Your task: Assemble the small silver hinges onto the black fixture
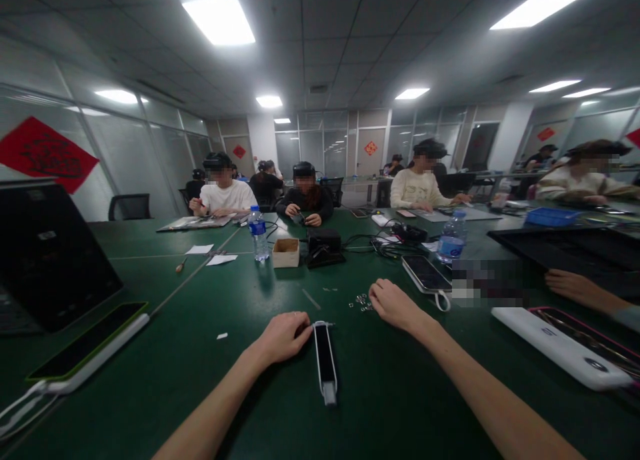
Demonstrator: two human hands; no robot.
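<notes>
My left hand (287, 335) rests low over the green table with its fingers curled in and thumb pressed close. Its fingertips meet the upper left end of a narrow black-faced item with a white rim (326, 357), where a thin small rod sticks out sideways. Whatever lies between those fingers is hidden. To the right, my right hand (395, 303) has its fingers bent down and together beside a scatter of small shiny metal pieces (361, 301). Its fingertips are too small and dim to show what they pinch, if anything.
A small cardboard box (286, 253), a water bottle (259, 233) and a second bottle (451, 239) stand beyond my hands. A phone (425, 273) lies at right, with a white power bank (560, 347) nearer. A dark HP-marked screen (50, 253) stands left. A co-worker's hand (575, 290) reaches in at right.
</notes>
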